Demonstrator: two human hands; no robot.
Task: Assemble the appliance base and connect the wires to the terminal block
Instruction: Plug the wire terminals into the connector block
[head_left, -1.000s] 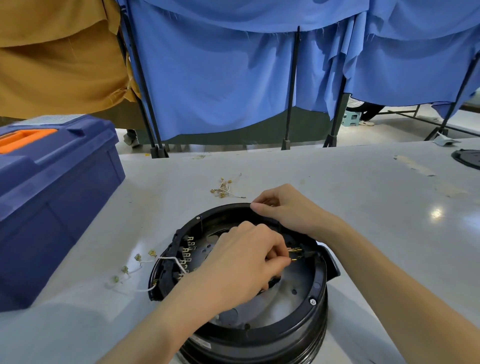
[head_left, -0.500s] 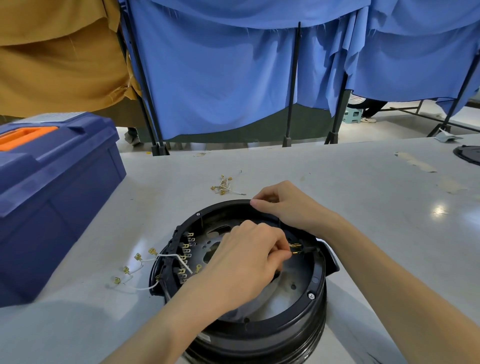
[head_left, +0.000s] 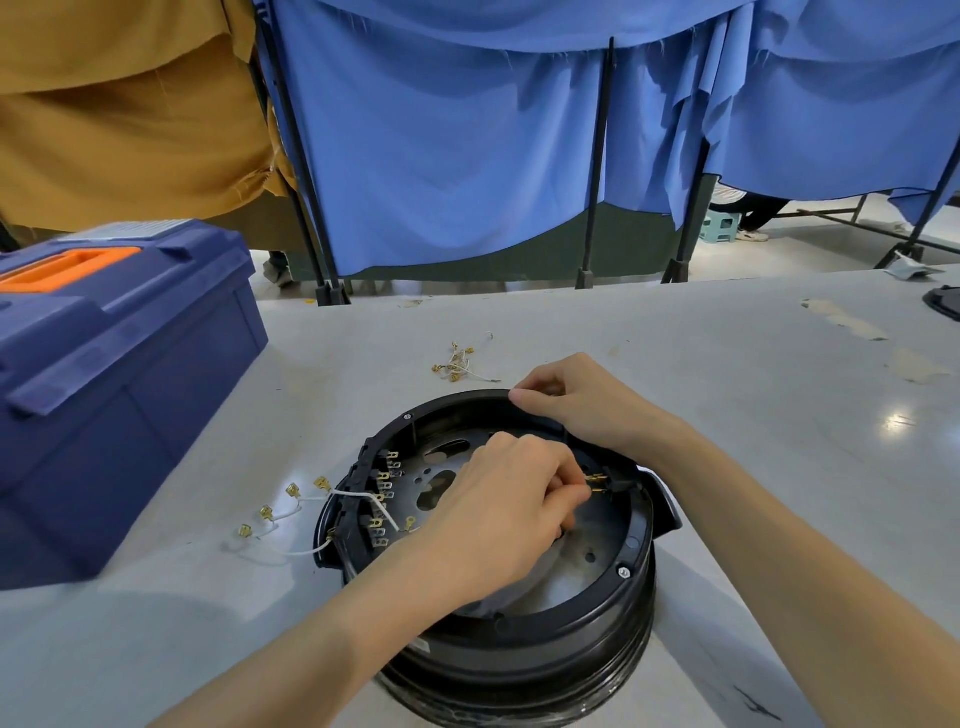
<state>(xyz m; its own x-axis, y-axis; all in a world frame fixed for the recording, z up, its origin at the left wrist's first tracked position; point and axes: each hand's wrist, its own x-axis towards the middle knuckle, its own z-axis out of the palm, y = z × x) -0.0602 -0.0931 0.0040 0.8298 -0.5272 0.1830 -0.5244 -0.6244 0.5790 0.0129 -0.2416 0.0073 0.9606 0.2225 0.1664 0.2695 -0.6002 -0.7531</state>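
Pinching what, with the left hand (head_left: 498, 514)?

— Nipping a brass connector (head_left: 597, 482) between thumb and curled fingertips, hard against the right inner wall of the appliance base (head_left: 631, 561). Probably seating it; cannot tell for sure.

And the right hand (head_left: 576, 410)?

— Curling over the far rim and gripping it, likely to stop any turning or sliding under the other hand's push.

Sitting where, for all this?

— Resting open side up on the grey table (head_left: 727, 364), close to the body, keeping the reach short and the inside in plain view.

Reaching the terminal block (head_left: 382, 499) yet?

— Not yet, by the look of it. Running along the left inner wall, showing a row of brass tabs, mostly bare.

Leaving the white wires (head_left: 306, 506) where?

— Draping one over that wall and trailing the rest outside on the table, just beside the block, handy for later. Keeping a spare wire bundle (head_left: 457, 364) beyond the rim and the blue toolbox (head_left: 119, 364) well apart on the left.
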